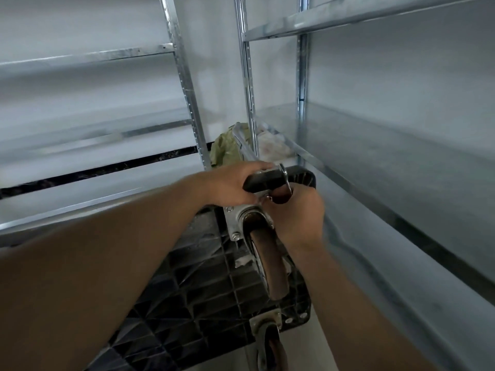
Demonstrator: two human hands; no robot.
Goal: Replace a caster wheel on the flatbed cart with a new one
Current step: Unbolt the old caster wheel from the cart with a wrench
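The black flatbed cart [203, 303] stands tipped on its side, its ribbed underside facing me. A worn caster wheel [270, 266] sits in a silver fork bolted through a mounting plate [235, 218] near the cart's upper corner. A second caster [270, 341] is fixed lower down. My left hand [230, 186] grips the cart's top edge, fingers curled over it. My right hand [297, 218] is curled round a thin silver tool [286, 178] just above the upper caster's plate; what the tool's tip meets is hidden.
Galvanised metal shelving surrounds the cart: shelves [88, 145] to the left and a deep shelf [388, 167] close on the right. An upright post [250, 108] stands just behind the cart. A green cloth [225, 151] and a white bundle [270, 145] lie beyond the cart's top edge.
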